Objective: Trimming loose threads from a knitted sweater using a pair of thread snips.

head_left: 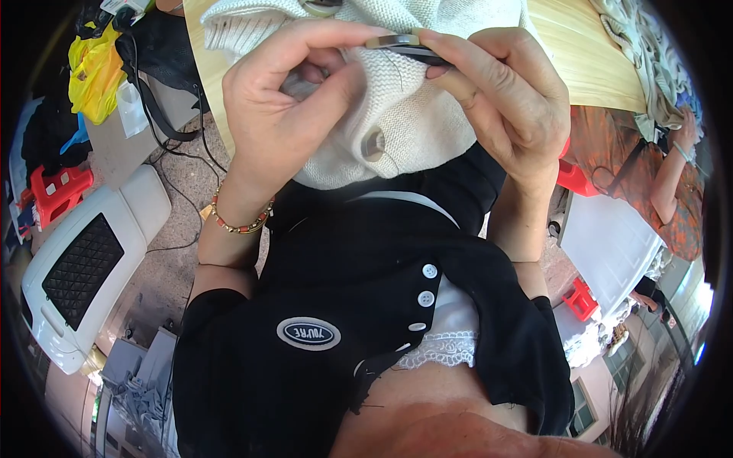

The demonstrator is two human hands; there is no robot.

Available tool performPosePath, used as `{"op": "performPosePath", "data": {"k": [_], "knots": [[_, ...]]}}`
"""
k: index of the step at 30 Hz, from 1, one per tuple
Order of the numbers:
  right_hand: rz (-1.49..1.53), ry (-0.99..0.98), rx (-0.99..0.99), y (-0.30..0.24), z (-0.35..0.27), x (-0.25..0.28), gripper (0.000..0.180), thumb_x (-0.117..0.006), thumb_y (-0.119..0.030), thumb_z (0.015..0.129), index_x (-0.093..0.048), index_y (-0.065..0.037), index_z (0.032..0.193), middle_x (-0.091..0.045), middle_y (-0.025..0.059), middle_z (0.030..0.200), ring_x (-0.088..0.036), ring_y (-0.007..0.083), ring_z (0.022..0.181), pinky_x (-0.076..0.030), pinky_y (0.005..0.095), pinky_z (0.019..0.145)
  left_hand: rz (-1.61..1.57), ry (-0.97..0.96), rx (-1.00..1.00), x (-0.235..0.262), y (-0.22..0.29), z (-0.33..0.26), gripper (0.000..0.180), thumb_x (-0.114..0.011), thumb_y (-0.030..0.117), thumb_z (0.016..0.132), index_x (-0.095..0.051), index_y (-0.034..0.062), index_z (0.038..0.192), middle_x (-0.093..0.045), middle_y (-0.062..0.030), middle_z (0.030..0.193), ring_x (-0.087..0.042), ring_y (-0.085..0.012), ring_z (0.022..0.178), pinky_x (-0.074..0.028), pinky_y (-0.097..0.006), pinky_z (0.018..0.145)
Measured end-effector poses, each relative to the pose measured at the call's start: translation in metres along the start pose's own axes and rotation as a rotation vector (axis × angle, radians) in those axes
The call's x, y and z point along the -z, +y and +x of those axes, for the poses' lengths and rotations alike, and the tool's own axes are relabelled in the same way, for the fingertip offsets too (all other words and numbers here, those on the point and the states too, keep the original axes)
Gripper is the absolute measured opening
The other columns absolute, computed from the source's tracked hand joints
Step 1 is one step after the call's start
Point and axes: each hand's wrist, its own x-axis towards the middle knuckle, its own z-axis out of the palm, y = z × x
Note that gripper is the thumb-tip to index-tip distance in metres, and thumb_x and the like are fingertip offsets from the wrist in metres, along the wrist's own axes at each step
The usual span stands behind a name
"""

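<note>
Both my hands are raised close to the camera over a cream knitted garment (405, 114). My right hand (504, 99) pinches a round grey-brown button (393, 40) at the garment's upper edge, with a thin dark piece just under it. My left hand (282, 99) grips the knit, its thumb pressed into the fabric and its forefinger tip touching the same button. A fine thread runs down from the button. A second button (373, 143) sits sewn lower on the knit. A beaded bracelet (240, 221) is on my left wrist.
A light wooden table (580, 53) lies behind the garment, with more cream knitwear (649, 53) at its right end. Another person in orange patterned clothing (672, 183) sits at the right. A white padded seat (84, 259), red stools (57, 191) and a yellow bag (95, 69) are at the left.
</note>
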Motion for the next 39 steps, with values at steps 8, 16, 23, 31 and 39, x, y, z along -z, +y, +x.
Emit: {"op": "performPosePath", "data": {"k": [8, 16, 23, 31, 39], "knots": [[0.078, 0.116, -0.232, -0.005, -0.016, 0.004, 0.038, -0.077, 0.001, 0.076, -0.071, 0.003, 0.114, -0.061, 0.0043, 0.092, -0.053, 0.0076, 0.074, -0.037, 0.0167, 0.059, 0.288, 0.333, -0.191, 0.036, 0.014, 0.043, 0.024, -0.060, -0.010, 0.088, -0.066, -0.0044, 0.110, -0.069, -0.0067, 0.100, -0.065, -0.0099, 0.088, -0.050, -0.020, 0.079], [0.286, 0.028, -0.256, 0.004, -0.038, -0.023, 0.035, -0.075, -0.010, 0.080, -0.072, -0.005, 0.114, -0.057, 0.0065, 0.080, -0.058, 0.0155, 0.066, -0.045, 0.0272, 0.056, 0.486, 0.304, -0.179, 0.051, -0.035, 0.035, 0.032, -0.064, -0.006, 0.089, -0.068, -0.0015, 0.120, -0.070, -0.0090, 0.113, -0.067, -0.0159, 0.100, -0.052, -0.027, 0.090], [0.371, 0.009, -0.383, -0.004, -0.025, -0.014, 0.041, -0.079, -0.002, 0.077, -0.070, -0.001, 0.116, -0.061, 0.0088, 0.085, -0.058, 0.0179, 0.069, -0.045, 0.0275, 0.060, 0.785, 0.163, -0.548, 0.031, -0.001, -0.008, 0.040, -0.072, -0.001, 0.073, -0.074, 0.0092, 0.112, -0.067, -0.0079, 0.114, -0.059, -0.0191, 0.100, -0.048, -0.030, 0.085], [0.368, -0.010, -0.420, -0.008, -0.022, -0.008, 0.040, -0.077, -0.001, 0.078, -0.069, 0.000, 0.118, -0.061, 0.0093, 0.084, -0.058, 0.0186, 0.069, -0.045, 0.0277, 0.061, 0.810, -0.035, -0.510, 0.019, -0.013, -0.002, 0.039, -0.075, 0.004, 0.070, -0.075, 0.0138, 0.108, -0.066, 0.0015, 0.110, -0.056, -0.0144, 0.087, -0.039, -0.029, 0.079], [0.280, -0.071, -0.330, -0.002, -0.008, -0.008, 0.044, -0.078, -0.005, 0.078, -0.068, -0.001, 0.120, -0.060, 0.0092, 0.084, -0.057, 0.0190, 0.069, -0.046, 0.0289, 0.061, 0.722, 0.060, -0.514, 0.014, -0.018, -0.004, 0.033, -0.074, 0.002, 0.072, -0.075, 0.0117, 0.104, -0.069, 0.0008, 0.100, -0.058, -0.0151, 0.083, -0.041, -0.028, 0.076]]}}
